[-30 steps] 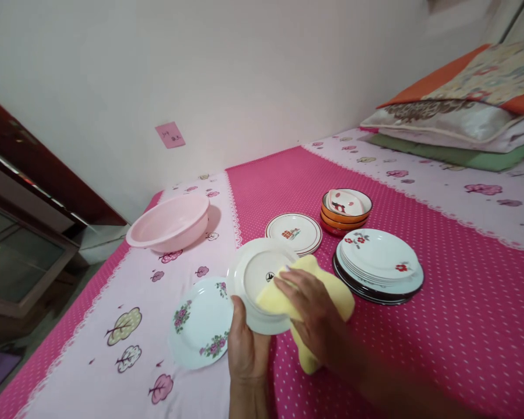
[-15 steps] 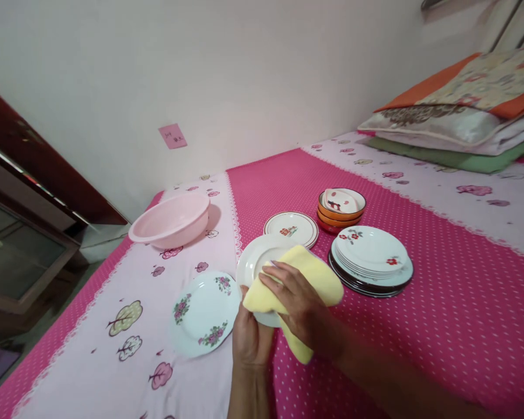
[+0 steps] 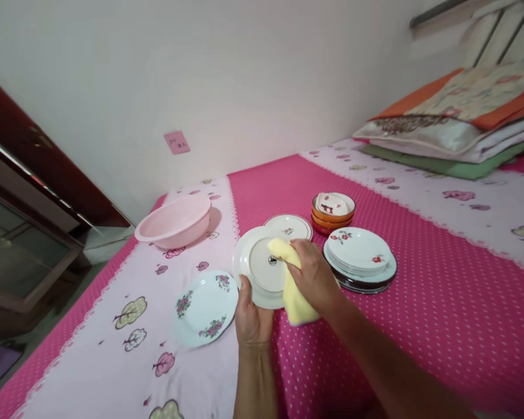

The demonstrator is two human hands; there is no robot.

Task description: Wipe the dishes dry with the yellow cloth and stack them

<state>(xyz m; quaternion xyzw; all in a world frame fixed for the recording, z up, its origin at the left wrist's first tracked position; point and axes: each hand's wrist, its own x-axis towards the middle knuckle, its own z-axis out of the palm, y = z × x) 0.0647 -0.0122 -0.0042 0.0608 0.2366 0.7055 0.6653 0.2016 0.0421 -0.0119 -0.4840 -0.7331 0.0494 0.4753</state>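
My left hand grips a white plate by its near edge, thumb on the upturned underside, where a small dark mark shows. Bunched in my right hand is a yellow cloth, pressed against the plate's right side with its lower part hanging down. Left of the plate lies a flower-patterned plate on the bedspread. Behind the held plate, and partly covered by it, rests a red-rimmed plate.
A stack of plates stands to the right, with stacked orange bowls behind it. The pink basin sits at the far left by the wall. Pillows and folded bedding are piled at the back right.
The yellow cloth was spread over the plate and is now bunched at its right side. My right hand has moved up and right, uncovering more of the plate's underside.
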